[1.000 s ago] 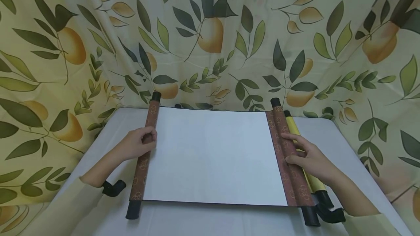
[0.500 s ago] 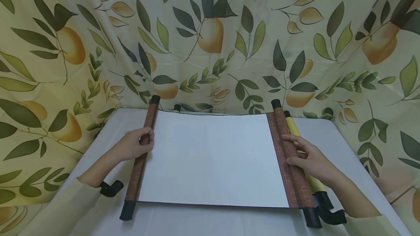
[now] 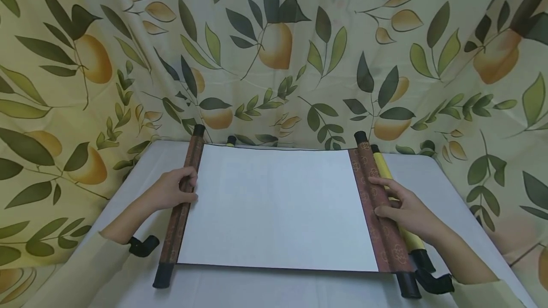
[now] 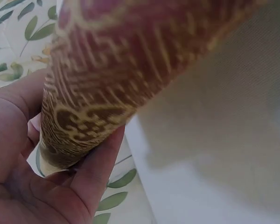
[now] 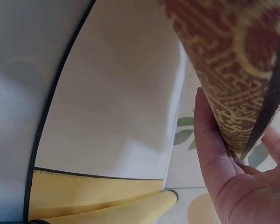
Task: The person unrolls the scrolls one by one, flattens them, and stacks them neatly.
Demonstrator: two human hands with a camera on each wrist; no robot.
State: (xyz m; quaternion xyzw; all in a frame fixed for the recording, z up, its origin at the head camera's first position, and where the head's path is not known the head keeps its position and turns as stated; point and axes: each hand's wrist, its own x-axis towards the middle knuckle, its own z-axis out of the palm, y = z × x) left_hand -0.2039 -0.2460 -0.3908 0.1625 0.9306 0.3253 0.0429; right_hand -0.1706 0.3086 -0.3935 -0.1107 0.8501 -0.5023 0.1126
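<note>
A brocade-ended scroll is spread between my hands, its white sheet [image 3: 278, 208] facing up. My left hand [image 3: 169, 189] grips the left roller [image 3: 180, 232], reddish brown with black end caps, fingers curled round its middle. At the other end, my right hand [image 3: 404, 206] holds the right roller [image 3: 391, 241] between thumb and fingers; a brown patterned band lies alongside it. From close up, gold patterning shows on the left roller [image 4: 98, 84] and on the right roller [image 5: 233, 70]. The far edge of the sheet sags slightly.
A yellow roller [image 3: 413, 241] with black caps lies beside the right roller. Another pale sheet [image 5: 112, 93] with a yellow border [image 5: 84, 191] lies beneath the upper scroll. White cloth covers the table [image 3: 274, 289]. A leaf-and-fruit-patterned curtain [image 3: 325, 75] hangs behind.
My left hand has shifted left with its roller, showing a little more of the sheet's left side. The far edge has dropped, exposing a small yellow-and-black end behind it. The right hand barely moves.
</note>
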